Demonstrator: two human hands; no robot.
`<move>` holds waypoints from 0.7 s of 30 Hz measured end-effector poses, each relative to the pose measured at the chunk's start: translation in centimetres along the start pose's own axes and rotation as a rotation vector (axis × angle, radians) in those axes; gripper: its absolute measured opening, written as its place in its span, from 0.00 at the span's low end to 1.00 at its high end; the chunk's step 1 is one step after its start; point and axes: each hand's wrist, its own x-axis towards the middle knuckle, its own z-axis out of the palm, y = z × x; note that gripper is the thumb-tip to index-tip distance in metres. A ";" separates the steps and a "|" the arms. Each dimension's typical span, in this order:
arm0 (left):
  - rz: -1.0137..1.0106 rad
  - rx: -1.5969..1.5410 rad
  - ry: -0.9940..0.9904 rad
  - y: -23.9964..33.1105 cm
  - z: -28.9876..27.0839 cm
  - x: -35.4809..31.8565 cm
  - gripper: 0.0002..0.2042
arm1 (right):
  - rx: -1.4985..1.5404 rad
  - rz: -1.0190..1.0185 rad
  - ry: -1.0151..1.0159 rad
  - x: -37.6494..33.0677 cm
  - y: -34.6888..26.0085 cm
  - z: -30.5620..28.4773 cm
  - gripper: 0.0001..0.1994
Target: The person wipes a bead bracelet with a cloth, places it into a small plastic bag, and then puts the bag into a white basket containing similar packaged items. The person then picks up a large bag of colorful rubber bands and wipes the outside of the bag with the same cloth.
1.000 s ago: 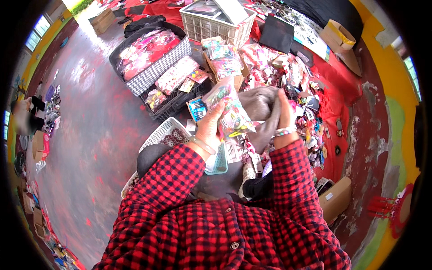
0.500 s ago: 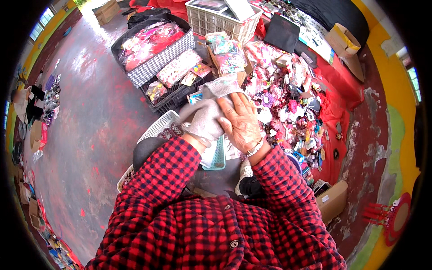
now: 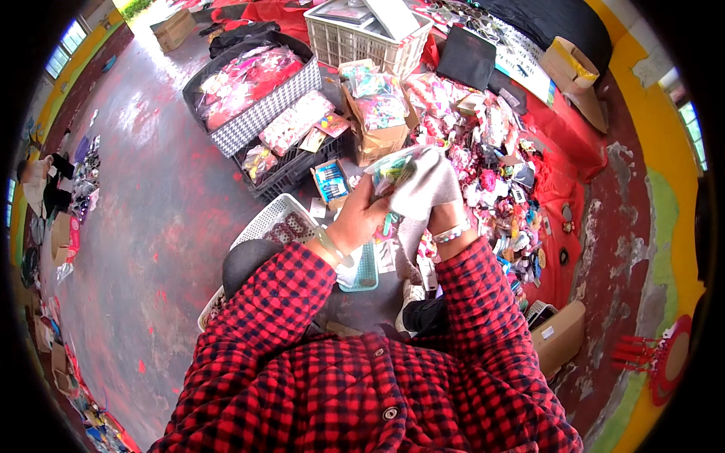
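My left hand (image 3: 361,220) is closed on the near left edge of a clear plastic packet (image 3: 387,172) with green and other coloured bits inside. A light grey cloth (image 3: 429,183) drapes over my right hand (image 3: 447,217) and covers part of the packet, with one end hanging down. The cloth hides most of my right fingers, which are closed around it. Below my hands are a light green plastic basket (image 3: 368,281) and, to its left, a white perforated basket (image 3: 281,205) holding dark beaded items.
Ahead stand a small box of blue items (image 3: 331,181), a cardboard box of packets (image 3: 384,143), a black crate (image 3: 273,181), a houndstooth bin (image 3: 264,109) and a cream crate (image 3: 370,45). Hair accessories pile up on a red cloth (image 3: 563,151) at right. A person (image 3: 38,181) is far left.
The grey cloth has gone from around my left hand to my right hand. My left hand is now bare and grips the packet. My right hand, flat on the cloth before, has moved right.
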 end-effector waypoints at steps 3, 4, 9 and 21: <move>-0.071 -0.202 0.008 1.5 0.1 0.4 0.24 | 1.541 0.268 -0.071 -2.4 -2.6 -1.5 0.17; -0.079 -0.241 -0.005 1.3 0.2 0.3 0.24 | 1.363 0.171 -0.010 -2.4 -3.3 -1.7 0.16; -0.097 -0.078 -0.001 1.6 1.6 -0.5 0.27 | 1.474 0.022 0.160 -2.0 -0.2 1.3 0.26; -0.091 -0.757 0.416 2.4 -0.7 1.3 0.18 | 1.365 0.423 -0.093 -2.7 -3.1 1.7 0.21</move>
